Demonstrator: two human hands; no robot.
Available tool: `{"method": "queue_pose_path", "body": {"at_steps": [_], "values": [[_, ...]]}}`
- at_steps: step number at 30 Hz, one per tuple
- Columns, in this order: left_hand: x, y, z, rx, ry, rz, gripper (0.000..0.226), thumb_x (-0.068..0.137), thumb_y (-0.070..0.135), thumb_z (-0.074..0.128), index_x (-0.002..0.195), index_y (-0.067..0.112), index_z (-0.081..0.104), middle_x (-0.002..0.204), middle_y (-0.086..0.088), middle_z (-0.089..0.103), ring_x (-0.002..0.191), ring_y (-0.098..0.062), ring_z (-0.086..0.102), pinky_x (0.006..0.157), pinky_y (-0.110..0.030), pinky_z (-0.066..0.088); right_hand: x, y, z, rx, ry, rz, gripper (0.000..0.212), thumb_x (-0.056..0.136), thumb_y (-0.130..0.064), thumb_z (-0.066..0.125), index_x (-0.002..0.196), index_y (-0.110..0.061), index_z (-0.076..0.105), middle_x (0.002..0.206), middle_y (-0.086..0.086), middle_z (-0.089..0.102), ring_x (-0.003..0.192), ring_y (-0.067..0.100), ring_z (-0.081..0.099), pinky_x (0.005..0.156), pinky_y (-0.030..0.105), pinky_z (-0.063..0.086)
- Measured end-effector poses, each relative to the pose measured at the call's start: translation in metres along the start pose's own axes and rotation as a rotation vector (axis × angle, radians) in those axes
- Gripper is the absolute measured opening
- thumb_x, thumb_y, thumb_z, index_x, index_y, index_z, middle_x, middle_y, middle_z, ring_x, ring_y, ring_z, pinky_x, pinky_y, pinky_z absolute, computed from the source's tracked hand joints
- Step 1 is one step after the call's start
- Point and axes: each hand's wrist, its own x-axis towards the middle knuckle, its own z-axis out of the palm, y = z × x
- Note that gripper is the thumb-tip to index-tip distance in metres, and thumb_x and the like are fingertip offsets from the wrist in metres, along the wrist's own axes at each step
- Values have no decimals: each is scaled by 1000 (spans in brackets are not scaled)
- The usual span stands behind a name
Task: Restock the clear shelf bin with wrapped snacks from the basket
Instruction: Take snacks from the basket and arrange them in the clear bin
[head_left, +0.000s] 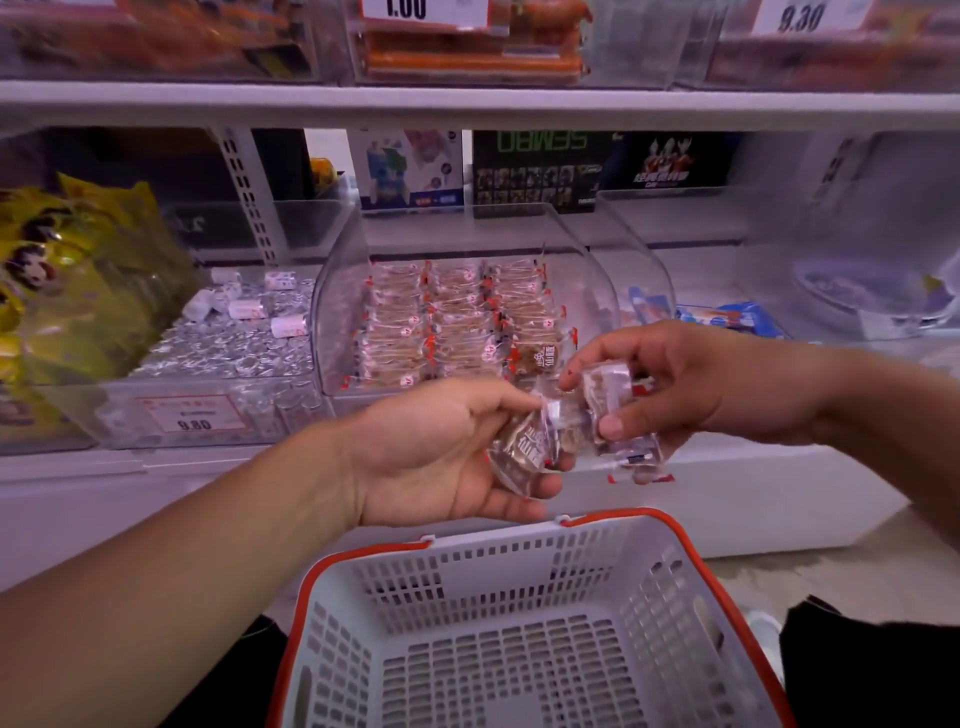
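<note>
The clear shelf bin (457, 312) holds rows of wrapped snacks (441, 322); the basket (519, 623) seems empty. Both hands, left hand (441, 457) and right hand (691, 384), grip snack packets (571, 436).

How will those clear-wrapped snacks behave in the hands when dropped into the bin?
The wrapped snacks look small and probably light: each hand, left hand and right hand, holds some by the fingers. The glossy film may be slippery. Flat shapes, stacked in rows in the clear bin, shouldn't roll.

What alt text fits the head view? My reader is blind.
Both hands, left hand and right hand, hold wrapped snacks between a white basket that shows no snacks and a clear bin packed with rows of them.
</note>
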Motion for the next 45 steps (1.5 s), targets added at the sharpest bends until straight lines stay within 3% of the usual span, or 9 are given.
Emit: {"method": "queue_pose_path", "body": {"at_steps": [5,11,15,19,24,30,34,42,45], "values": [[-4,0,-3,-66,-102,-28,46,94,26,43,131,4,59,117,-21,60,88,-26,62,72,-35,55,-7,-4,-3,-41,-58,-17,37,77,-7,79,110,-13,64,93,11,72,78,18,70,66,32,60],[-3,-10,6,-46,-148,-61,45,96,43,44,123,12,61,106,-13,67,89,-24,69,60,-31,61,-13,-10,-1,-126,-97,-58,39,76,-8,81,111,-16,65,96,19,70,79,22,69,69,35,59],[2,-16,11,-25,-111,-30,44,87,25,64,122,-1,60,102,-15,68,90,-25,72,60,-29,61,-10,-10,5,-108,24,-143,41,73,-7,80,111,-19,68,103,20,69,82,22,66,73,34,58],[4,-14,11,-78,-30,57,30,82,12,64,109,1,73,93,-14,69,90,-25,72,71,-29,61,-8,-12,-1,330,245,-204,40,70,0,72,108,-14,72,93,10,73,80,18,72,67,23,58],[6,-7,11,-206,-1,103,42,82,22,66,114,-4,69,109,-23,67,96,-35,71,75,-33,62,-2,-4,16,601,179,-297,53,77,5,65,125,-17,64,95,13,72,85,20,71,76,26,58],[4,-5,13,-215,-56,211,48,67,25,85,109,3,74,113,-23,69,100,-36,71,76,-34,61,7,3,34,401,300,-372,47,76,-8,73,122,-6,66,113,19,70,94,19,67,77,22,53],[5,-5,13,-115,75,224,30,64,20,81,92,12,80,101,-13,74,89,-26,74,60,-23,60,9,2,46,247,311,-371,31,92,-14,61,122,-10,67,100,6,73,80,10,65,69,20,51],[10,1,17,425,438,304,36,69,-19,69,84,14,67,67,1,69,61,-9,66,47,-20,50,5,-18,32,-204,221,-379,55,87,4,65,137,-18,54,129,-5,65,122,7,58,96,28,53],[16,19,20,526,540,385,42,63,-21,69,90,11,62,56,5,64,45,-7,60,42,-20,47,11,-33,23,-330,218,-405,61,87,5,66,139,-22,51,134,-9,61,124,3,55,92,24,53]]}}
